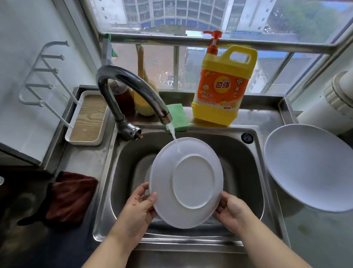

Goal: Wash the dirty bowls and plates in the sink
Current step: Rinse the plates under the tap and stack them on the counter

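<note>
Mid-rinse: left hand [138, 208] and right hand [230, 211] both grip a white plate [186, 182] by its near rim, underside up, over the sink [256, 169] under the running tap [134, 92]. Second plate [315, 167] sits on the table at right, probably washed already. No bowls visible.

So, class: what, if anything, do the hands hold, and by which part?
Both hands, left hand and right hand, grip the white plate by its near rim.

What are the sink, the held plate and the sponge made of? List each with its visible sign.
Sink: stainless steel, brushed; grey metallic sheen with soft reflections.
Plate: probably glazed ceramic or melamine; smooth, glossy white, with a raised foot ring on the underside. The look leaves it open.
Sponge: foam, matte green, soft-edged block.
</note>
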Tool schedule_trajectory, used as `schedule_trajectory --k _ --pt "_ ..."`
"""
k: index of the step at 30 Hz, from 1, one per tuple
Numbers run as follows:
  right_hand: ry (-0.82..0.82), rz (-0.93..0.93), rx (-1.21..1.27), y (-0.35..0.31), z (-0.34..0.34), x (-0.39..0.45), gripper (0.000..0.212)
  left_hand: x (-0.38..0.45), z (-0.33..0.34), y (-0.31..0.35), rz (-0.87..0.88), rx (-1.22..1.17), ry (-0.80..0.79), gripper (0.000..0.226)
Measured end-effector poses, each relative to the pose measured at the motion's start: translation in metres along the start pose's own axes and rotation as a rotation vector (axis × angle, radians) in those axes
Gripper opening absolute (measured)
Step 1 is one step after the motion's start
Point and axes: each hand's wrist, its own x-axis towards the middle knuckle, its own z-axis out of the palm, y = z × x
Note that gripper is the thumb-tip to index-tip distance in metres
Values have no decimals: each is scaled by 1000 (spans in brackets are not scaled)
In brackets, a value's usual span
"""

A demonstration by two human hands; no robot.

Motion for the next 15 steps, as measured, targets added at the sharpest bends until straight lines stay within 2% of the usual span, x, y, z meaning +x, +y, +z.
schedule_trajectory --k 9,15 --pt "-135 -74 37 -6 25 4 23 19 -27 14 -4 -159 118 25" --pt "-238 -135 4 -14 55 2 24 24 -43 31 31 -112 160 30"
